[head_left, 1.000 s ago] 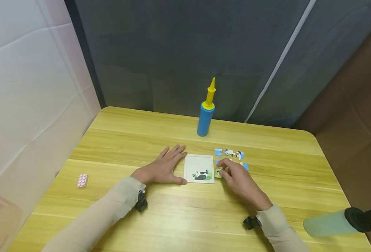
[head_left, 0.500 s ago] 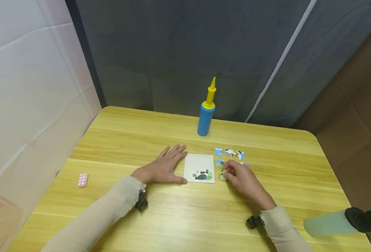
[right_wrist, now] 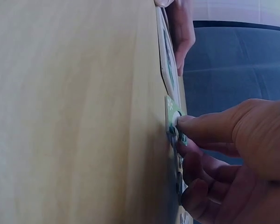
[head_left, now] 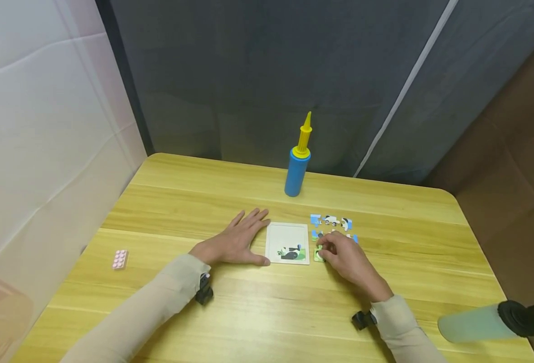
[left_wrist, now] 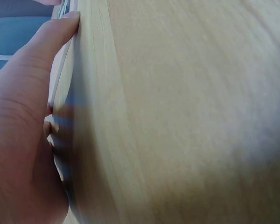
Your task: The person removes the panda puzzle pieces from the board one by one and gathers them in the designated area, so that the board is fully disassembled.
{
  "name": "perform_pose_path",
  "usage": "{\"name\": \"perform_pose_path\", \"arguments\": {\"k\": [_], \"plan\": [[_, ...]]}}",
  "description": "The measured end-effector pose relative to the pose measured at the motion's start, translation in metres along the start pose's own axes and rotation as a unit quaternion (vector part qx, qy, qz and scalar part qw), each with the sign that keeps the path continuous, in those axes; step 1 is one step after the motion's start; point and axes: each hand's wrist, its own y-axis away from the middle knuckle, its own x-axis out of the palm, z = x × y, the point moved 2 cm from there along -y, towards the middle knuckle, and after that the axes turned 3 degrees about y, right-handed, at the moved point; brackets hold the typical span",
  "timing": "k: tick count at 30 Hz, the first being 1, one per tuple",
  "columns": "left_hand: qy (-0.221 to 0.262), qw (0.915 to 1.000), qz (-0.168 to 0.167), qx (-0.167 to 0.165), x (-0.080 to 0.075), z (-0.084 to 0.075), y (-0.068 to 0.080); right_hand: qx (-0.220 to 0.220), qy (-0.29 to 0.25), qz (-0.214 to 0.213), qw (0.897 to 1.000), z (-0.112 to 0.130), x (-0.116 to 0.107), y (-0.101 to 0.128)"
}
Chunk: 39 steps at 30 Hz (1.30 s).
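Observation:
A square white puzzle tray (head_left: 287,232) lies mid-table, with joined panda-picture pieces (head_left: 291,252) in its lower right part. My left hand (head_left: 237,244) is spread at the tray's left side, thumb at the lower left corner and fingertips by the upper left. Its thumb (left_wrist: 46,39) shows at the tray's edge in the left wrist view. Just right of the tray, my right hand (head_left: 348,257) pinches a green puzzle piece (right_wrist: 171,112) between thumb and fingers. Loose blue, white and black puzzle pieces (head_left: 330,220) lie beyond that hand, which partly hides the nearer row.
A blue hand pump (head_left: 296,174) with a yellow nozzle stands upright behind the tray. Far left sits a pink toy brick (head_left: 119,259). At the right front is a pale green bottle (head_left: 471,322) with a black lid. A dark curtain (head_left: 258,85) hangs behind the table.
My right hand drew the green puzzle piece rightward from the tray's edge, then shifted it slightly back left. The left hand and tray have stayed in place.

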Motion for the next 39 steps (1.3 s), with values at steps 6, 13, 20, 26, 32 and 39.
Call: {"name": "perform_pose_path", "arguments": {"k": [6,13,20,26,32,39], "plan": [[0.002,1.0,0.003,-0.001,0.0,-0.001,0.0,-0.016,-0.024,-0.07,0.997,0.002,-0.01,-0.002],[-0.001,1.0,0.003,-0.003,0.001,0.001,0.0,-0.037,-0.03,-0.085,0.995,0.009,-0.016,-0.009],[-0.003,1.0,-0.001,0.0,0.002,0.002,-0.001,-0.046,-0.014,-0.031,0.998,0.024,-0.002,-0.014],[0.001,1.0,-0.003,-0.001,0.002,0.001,-0.001,-0.063,0.028,0.013,0.998,0.036,0.014,-0.015],[0.001,1.0,-0.007,0.001,0.002,0.002,-0.001,-0.073,0.069,0.045,0.994,0.046,0.024,-0.015],[0.003,1.0,-0.008,0.0,0.002,0.003,-0.001,-0.077,0.085,0.053,0.992,0.052,0.029,-0.015]]}}
